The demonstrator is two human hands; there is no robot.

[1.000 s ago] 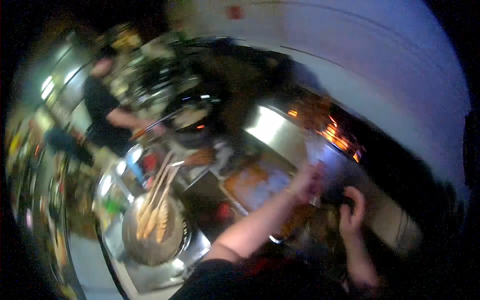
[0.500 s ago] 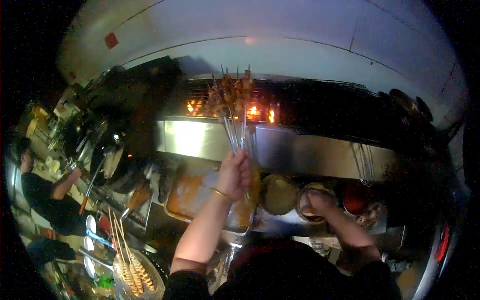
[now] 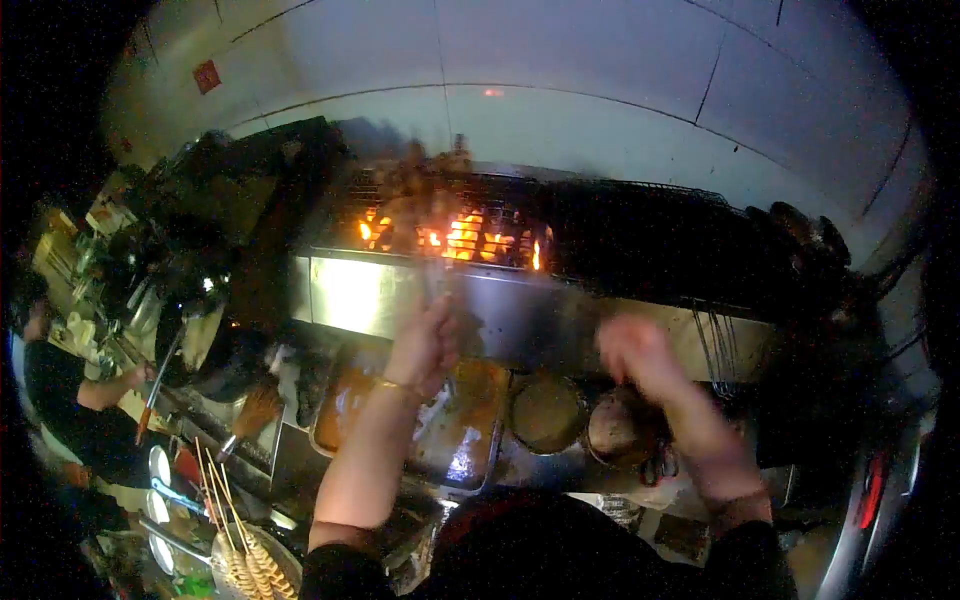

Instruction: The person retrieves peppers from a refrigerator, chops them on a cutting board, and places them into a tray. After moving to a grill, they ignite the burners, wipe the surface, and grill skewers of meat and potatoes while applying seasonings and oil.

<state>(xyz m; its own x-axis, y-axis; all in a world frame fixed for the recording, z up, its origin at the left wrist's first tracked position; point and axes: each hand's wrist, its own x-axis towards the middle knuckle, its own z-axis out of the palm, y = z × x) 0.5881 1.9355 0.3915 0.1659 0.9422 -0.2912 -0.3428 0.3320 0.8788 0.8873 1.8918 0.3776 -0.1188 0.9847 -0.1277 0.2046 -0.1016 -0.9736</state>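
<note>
My left hand (image 3: 430, 345) is closed round the metal ends of a bunch of meat skewers (image 3: 420, 190), which blur with motion over the lit grill (image 3: 500, 240). Flames and glowing coals show below the meat. My right hand (image 3: 640, 350) is raised in front of the grill's steel edge, above a round bowl of pale seasoning (image 3: 615, 428). Its fingers look drawn together, but they are smeared, and whatever they hold cannot be made out. A second round container (image 3: 548, 415) stands left of that bowl. Under my left forearm lies a greasy metal tray (image 3: 480, 400).
Several bare metal skewers (image 3: 715, 345) lean on the grill's edge at right. At lower left, a plate carries skewered food on sticks (image 3: 250, 565), near a brush (image 3: 255, 412). A co-worker in a dark shirt (image 3: 65, 385) stands at far left, holding a long-handled tool (image 3: 160, 385).
My right hand has come up out of the seasoning bowl towards the grill. My left hand and the skewers have shifted left and slightly lower in the view.
</note>
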